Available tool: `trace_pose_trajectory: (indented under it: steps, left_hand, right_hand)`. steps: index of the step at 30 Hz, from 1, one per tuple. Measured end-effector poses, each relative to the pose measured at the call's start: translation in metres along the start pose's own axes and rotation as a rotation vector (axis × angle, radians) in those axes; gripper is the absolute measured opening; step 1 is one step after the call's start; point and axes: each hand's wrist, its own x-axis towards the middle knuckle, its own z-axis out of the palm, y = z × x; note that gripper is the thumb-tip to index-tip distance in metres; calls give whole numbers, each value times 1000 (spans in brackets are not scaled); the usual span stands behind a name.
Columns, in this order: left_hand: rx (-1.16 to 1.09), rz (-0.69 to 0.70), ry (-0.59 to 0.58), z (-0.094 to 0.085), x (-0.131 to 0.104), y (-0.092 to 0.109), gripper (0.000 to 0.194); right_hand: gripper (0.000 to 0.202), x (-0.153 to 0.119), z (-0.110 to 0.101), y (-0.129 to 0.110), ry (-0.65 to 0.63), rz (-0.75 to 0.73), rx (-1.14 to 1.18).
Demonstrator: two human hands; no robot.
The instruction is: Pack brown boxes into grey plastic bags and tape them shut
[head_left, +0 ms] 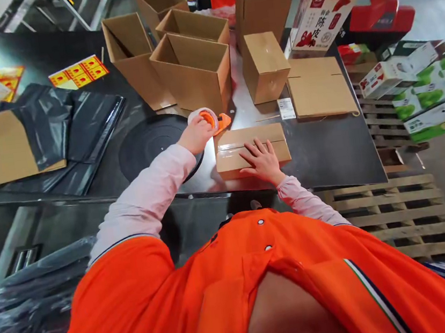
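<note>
My left hand (196,135) is wrapped round an orange tape dispenser (223,122) with a roll of tape in it, held above the left end of a closed cardboard box (229,157). Across the top of this box runs a shiny strip of clear tape along the seam. My right hand (262,160) lies on the box's top toward its right end, fingers spread. Left of the box, a black round turntable (150,143) is partly covered by my left forearm. A small white label (286,108) lies on the table behind the box.
Open cardboard boxes (194,67) stand at the back of the black table (343,157), beside a closed upright box (267,66) and a flattened carton (320,87). Black plastic bags (95,117) and yellow-red label sheets (79,72) lie left. Pallets (399,215) and printed cartons (420,93) stand right.
</note>
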Motion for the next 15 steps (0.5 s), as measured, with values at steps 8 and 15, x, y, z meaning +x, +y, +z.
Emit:
trace_pose_trajectory:
  steps: [8, 15]
  left_hand:
    - [106, -823, 661, -4, -106, 42, 54]
    - [-139, -834, 312, 110, -127, 137, 46]
  right_hand:
    - [69, 4, 11, 0, 60, -35, 76]
    - [69, 12, 5, -18, 0, 9, 114]
